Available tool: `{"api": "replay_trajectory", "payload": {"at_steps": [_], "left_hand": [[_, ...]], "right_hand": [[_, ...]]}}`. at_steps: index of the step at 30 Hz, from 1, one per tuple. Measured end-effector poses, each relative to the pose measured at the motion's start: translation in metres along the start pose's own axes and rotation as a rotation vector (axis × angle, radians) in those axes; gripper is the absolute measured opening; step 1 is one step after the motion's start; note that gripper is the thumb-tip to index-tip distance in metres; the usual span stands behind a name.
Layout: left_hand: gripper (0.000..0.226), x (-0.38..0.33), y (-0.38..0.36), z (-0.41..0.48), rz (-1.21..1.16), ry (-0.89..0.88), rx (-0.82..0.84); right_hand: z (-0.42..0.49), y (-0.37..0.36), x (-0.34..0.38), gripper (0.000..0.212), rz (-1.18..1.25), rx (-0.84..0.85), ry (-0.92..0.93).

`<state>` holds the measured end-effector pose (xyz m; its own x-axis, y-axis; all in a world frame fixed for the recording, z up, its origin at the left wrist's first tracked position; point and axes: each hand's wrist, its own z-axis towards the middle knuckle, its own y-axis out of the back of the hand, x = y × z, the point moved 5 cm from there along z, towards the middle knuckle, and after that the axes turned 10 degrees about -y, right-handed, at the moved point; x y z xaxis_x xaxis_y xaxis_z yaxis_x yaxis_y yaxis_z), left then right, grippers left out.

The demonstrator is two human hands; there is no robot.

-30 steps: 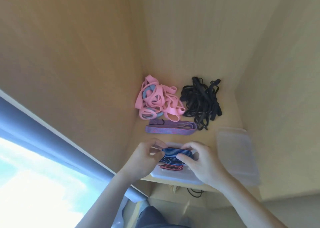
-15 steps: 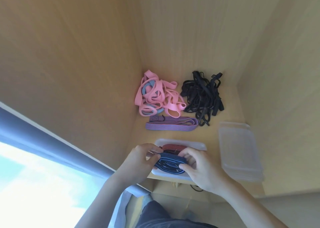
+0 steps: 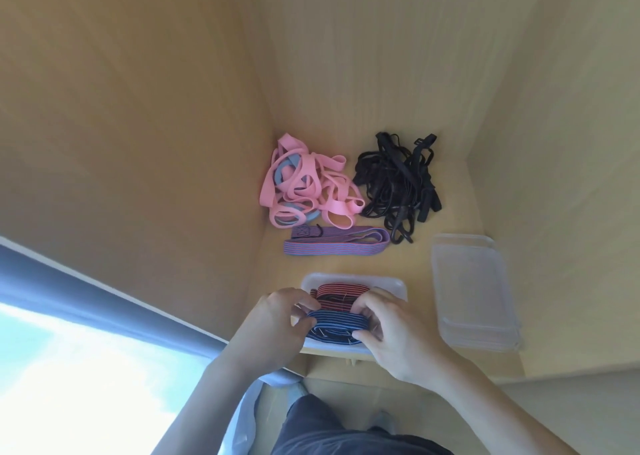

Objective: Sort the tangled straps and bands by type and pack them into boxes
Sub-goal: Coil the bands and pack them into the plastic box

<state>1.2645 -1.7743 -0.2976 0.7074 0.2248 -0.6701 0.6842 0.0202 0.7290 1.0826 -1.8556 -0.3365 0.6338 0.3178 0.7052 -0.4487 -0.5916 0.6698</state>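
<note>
A clear plastic box (image 3: 394,283) sits at the near edge of the wooden shelf. Inside it lies a folded red striped strap (image 3: 337,290), and in front of that a folded blue striped strap (image 3: 336,323). My left hand (image 3: 273,319) pinches the blue strap's left end and my right hand (image 3: 398,330) grips its right end, pressing it down into the box. Farther back lie a purple striped strap (image 3: 332,245), a tangle of pink and light-blue bands (image 3: 304,188) and a tangle of black straps (image 3: 398,184).
A clear lid (image 3: 474,292) lies to the right of the box. Wooden walls close the shelf in on the left, back and right. A grey-blue window frame (image 3: 86,281) runs along the lower left.
Both hands have carried the blue strap from above the box down into its near half, in front of the red strap. The view shifted slightly.
</note>
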Motion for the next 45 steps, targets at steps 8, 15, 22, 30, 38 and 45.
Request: {"api": "replay_trajectory", "payload": {"at_steps": [8, 15, 22, 30, 38, 45], "left_hand": [[0.013, 0.002, 0.005, 0.004, 0.182, -0.018, 0.083], [0.013, 0.002, 0.002, 0.008, 0.249, -0.012, 0.134], [0.015, -0.005, -0.008, 0.013, 0.32, -0.077, 0.166], [0.027, -0.004, -0.013, 0.024, 0.308, -0.09, 0.225], [0.057, 0.005, -0.012, 0.036, 0.18, -0.021, 0.257], [0.052, 0.015, -0.014, 0.033, 0.06, -0.074, 0.219]], "right_hand": [[-0.001, -0.002, 0.009, 0.024, -0.145, 0.016, 0.017], [0.004, -0.003, 0.008, 0.027, -0.182, 0.058, -0.009], [0.011, -0.006, 0.003, 0.029, -0.268, 0.098, -0.038], [0.02, -0.007, 0.008, 0.028, -0.39, 0.113, -0.034], [0.028, -0.004, -0.003, 0.025, -0.247, 0.178, -0.12], [0.032, 0.007, -0.012, 0.019, -0.088, 0.213, -0.203]]}}
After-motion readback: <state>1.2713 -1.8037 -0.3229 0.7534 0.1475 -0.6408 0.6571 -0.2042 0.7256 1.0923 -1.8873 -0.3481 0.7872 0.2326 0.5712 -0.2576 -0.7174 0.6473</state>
